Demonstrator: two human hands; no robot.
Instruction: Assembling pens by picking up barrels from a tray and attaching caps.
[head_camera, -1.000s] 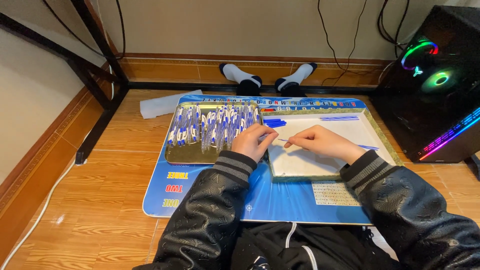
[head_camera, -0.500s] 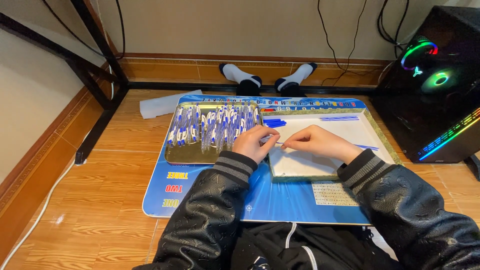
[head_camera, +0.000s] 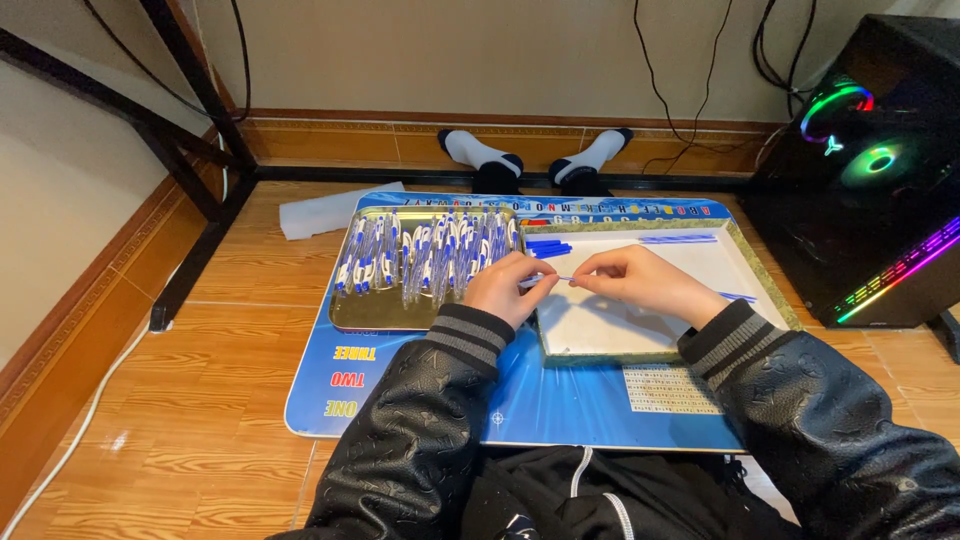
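Observation:
My left hand (head_camera: 508, 288) and my right hand (head_camera: 640, 283) meet over the near left part of a white shallow tray (head_camera: 690, 345). Between their fingertips they pinch a thin pen part (head_camera: 562, 279), a slim blue and clear piece held level. A gold metal tray (head_camera: 365, 312) to the left is filled with several clear pens with blue caps (head_camera: 430, 255), lying side by side. A few blue pen pieces (head_camera: 547, 247) rest at the white tray's far left corner, and thin blue refills (head_camera: 678, 238) lie along its far edge.
Both trays sit on a blue play mat (head_camera: 560, 400) on the wooden floor. A black computer case with coloured lights (head_camera: 870, 170) stands at the right. A black metal frame leg (head_camera: 195, 255) runs at the left. A white wrapper (head_camera: 330, 210) lies beyond the mat.
My hands stay together over the white tray. Their fingers have shifted slightly on the thin pen part; nothing else has moved.

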